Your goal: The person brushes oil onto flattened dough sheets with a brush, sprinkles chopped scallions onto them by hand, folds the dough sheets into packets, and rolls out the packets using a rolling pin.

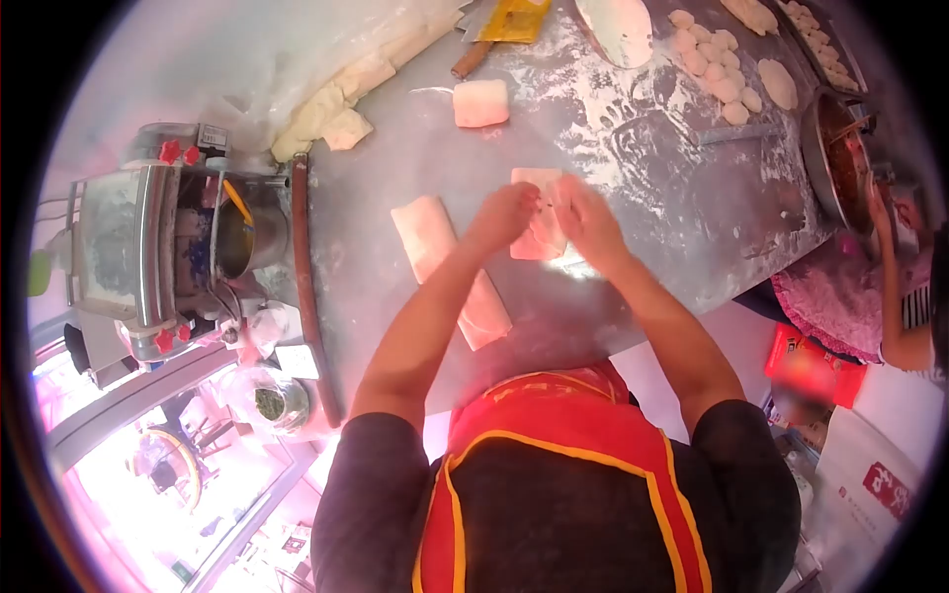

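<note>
On the grey table, a flat pale dough piece (537,240) lies under and between my hands. My left hand (509,214) is closed above its left edge, fingertips pinched together; what they hold, if anything, is too small to name. My right hand (585,219) is closed over its right side, with its fingertips close to those of my left hand. A long folded dough strip (425,235) lies slantwise to the left, partly beneath my left forearm. Farther back sits a small dough block (480,104).
A dough sheet (346,128) lies at the back left, near a long wooden rod (302,287) and a machine (148,257). Small dough pieces (714,64), a scraper (739,133) and a filling bowl (828,163) are at the right, beside a co-worker's arm (893,306).
</note>
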A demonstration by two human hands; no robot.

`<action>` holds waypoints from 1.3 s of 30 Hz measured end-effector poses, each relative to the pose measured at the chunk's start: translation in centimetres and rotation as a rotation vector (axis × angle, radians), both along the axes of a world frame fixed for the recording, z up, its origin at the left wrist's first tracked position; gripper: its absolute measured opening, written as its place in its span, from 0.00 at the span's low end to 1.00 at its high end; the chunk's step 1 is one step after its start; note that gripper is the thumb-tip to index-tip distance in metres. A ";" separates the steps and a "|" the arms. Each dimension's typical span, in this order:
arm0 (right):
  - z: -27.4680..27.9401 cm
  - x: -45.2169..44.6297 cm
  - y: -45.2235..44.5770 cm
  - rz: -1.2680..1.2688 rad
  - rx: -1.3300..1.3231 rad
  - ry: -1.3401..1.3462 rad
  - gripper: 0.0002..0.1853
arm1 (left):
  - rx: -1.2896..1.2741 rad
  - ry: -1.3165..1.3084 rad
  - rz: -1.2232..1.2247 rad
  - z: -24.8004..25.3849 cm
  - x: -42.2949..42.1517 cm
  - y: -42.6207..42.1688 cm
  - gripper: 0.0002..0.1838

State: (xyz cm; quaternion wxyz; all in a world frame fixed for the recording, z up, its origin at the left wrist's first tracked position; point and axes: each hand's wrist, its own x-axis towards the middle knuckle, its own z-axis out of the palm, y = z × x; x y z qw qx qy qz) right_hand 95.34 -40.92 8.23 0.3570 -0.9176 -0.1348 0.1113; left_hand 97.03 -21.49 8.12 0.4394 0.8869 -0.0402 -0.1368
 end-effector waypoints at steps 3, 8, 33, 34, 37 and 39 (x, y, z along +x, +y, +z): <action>0.3 4.0 -0.1 -0.083 0.120 0.057 0.28 | 0.138 -0.058 0.067 1.0 2.3 1.2 0.11; -4.2 8.5 3.6 -0.143 -0.159 -0.312 0.28 | 0.248 -0.269 0.256 -2.3 4.2 -0.6 0.15; -0.8 -1.6 6.0 0.114 -0.270 -0.460 0.27 | 0.067 -0.046 0.329 -2.6 3.2 0.6 0.16; -0.4 -1.3 5.6 0.100 -0.246 -0.443 0.26 | 0.090 0.001 0.318 -2.4 4.5 0.5 0.16; -3.0 3.3 2.4 -0.254 -0.013 -0.116 0.21 | 0.131 0.180 0.270 -3.1 5.0 0.0 0.17; -2.5 5.9 2.2 -0.336 0.030 -0.035 0.17 | 0.137 0.229 0.192 -2.7 6.5 0.1 0.19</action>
